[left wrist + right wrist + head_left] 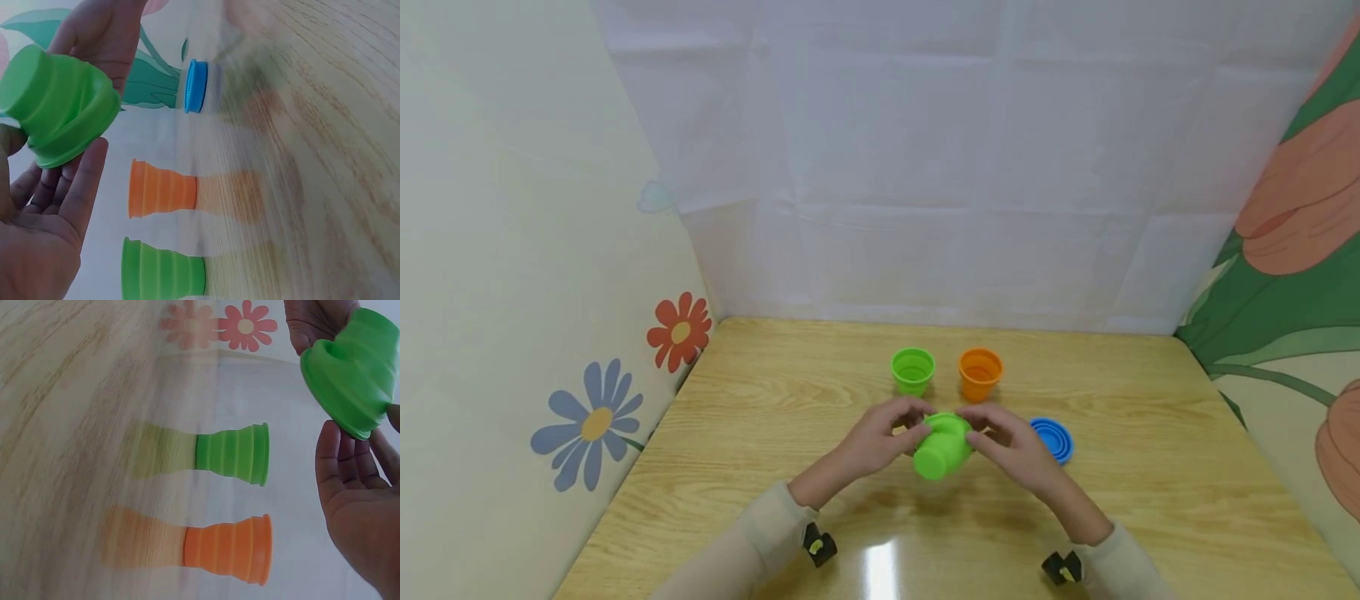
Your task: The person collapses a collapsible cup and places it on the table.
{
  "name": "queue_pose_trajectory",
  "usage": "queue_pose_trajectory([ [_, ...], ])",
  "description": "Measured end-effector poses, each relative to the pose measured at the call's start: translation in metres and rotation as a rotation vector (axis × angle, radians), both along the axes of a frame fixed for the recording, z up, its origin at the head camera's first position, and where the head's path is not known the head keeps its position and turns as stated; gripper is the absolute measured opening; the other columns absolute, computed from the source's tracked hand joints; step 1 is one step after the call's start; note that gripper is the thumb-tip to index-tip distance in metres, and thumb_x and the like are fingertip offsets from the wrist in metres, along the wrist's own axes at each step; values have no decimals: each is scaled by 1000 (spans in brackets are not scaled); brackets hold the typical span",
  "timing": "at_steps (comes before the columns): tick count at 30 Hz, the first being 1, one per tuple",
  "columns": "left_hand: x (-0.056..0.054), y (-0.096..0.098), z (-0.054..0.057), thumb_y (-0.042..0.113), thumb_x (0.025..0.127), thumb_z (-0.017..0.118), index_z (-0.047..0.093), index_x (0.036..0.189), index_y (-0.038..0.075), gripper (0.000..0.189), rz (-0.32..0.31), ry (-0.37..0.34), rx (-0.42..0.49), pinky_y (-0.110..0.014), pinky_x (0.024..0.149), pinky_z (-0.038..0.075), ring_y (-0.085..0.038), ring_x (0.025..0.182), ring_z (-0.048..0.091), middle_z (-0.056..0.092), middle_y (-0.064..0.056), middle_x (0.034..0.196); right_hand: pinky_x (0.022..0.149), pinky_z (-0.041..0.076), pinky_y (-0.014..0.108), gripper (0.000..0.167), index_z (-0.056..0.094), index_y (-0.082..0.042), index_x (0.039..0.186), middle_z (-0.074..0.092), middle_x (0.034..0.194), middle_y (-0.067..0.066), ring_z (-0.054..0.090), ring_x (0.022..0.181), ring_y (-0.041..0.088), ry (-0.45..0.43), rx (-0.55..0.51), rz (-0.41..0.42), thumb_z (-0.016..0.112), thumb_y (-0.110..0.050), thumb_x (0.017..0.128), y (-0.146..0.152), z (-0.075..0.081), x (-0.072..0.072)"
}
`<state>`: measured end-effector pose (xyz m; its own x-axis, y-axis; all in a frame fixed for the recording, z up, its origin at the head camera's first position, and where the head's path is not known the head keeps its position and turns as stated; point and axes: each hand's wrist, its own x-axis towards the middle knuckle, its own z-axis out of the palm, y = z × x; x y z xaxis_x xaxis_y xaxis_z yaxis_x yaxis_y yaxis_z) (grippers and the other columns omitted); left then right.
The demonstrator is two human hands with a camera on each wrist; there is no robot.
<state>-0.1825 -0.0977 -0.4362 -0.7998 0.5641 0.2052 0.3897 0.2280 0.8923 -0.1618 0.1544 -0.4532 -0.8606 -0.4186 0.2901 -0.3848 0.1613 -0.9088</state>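
Observation:
Between both hands, raised over the table, is a green collapsible cup (pixel 942 448). Its small round base tilts toward me, and its rim faces away. One side is folded in near the rim, which leaves the wall lopsided, as the left wrist view also shows on the cup (pixel 59 103). My left hand (pixel 880 435) pinches its left side between thumb and fingers. On the opposite side, my right hand (pixel 1013 448) grips it near the rim, with the fingers (pixel 340 456) under the edge in the right wrist view.
Beyond the hands, a second green cup (pixel 913 372) and an orange cup (pixel 980 374) stand upright and extended on the wooden table (pixel 790 367). A flattened blue collapsible cup (pixel 1052 441) lies beside my right hand. White cloth (pixel 880 167) hangs behind the table.

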Motion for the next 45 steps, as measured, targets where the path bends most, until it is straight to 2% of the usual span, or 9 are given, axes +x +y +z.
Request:
queue_pose_trajectory([
  [4,-2,1,0,18,101,64,68,117,3,22,-37,-70,-38,-51,69,62,-13,80,62,67,-7,92,82,59,29,30,63,0,131,64,124,13,62,104,15,33,26,24,61,-8,101,-1,1,-1],
  [10,-1,2,2,18,102,63,66,117,2,23,-33,-93,-65,-49,70,63,-14,81,65,69,-7,94,84,58,28,31,62,0,132,63,125,15,61,106,16,36,36,7,61,-9,102,-3,1,0],
  [16,0,2,3,15,105,56,59,126,-2,27,46,-100,-10,-35,71,63,-18,88,67,67,-14,105,92,56,25,42,53,0,141,60,132,19,59,111,12,-3,-4,-18,61,-5,101,-2,1,2],
  [20,0,2,3,15,106,53,56,133,-1,31,44,-108,-9,-29,71,62,-22,91,68,66,-15,109,93,56,25,44,51,4,142,58,134,21,59,111,10,21,-24,3,61,-2,100,-2,3,1],
  [24,-1,1,2,16,107,52,53,139,1,35,11,-146,-12,-33,74,63,-24,95,68,65,-17,115,93,56,26,42,51,6,141,58,132,21,59,109,10,29,-34,15,60,-2,100,-2,3,0],
  [30,-3,0,2,18,108,50,51,143,1,39,-49,-220,-16,-40,76,63,-24,95,69,60,-19,121,93,56,26,39,55,0,141,58,132,18,58,113,13,-20,-27,15,58,-9,103,-2,4,1],
  [35,-2,0,2,16,108,50,53,138,0,34,-29,-222,-16,-37,73,63,-23,93,69,62,-19,119,95,55,26,43,51,3,144,56,136,18,57,116,12,-67,-54,41,57,-10,104,-2,5,2],
  [39,-1,1,1,16,109,47,52,136,-2,33,-10,-220,7,-36,73,63,-22,93,68,62,-20,117,95,55,26,48,45,7,147,52,140,23,57,116,12,-38,-85,87,58,-5,102,-1,4,2],
  [45,-1,2,2,18,109,47,51,136,-3,34,2,-249,37,-47,78,62,-21,95,66,61,-20,118,91,58,28,48,46,3,147,54,138,23,58,113,11,3,-75,74,60,-4,101,-2,2,0],
])
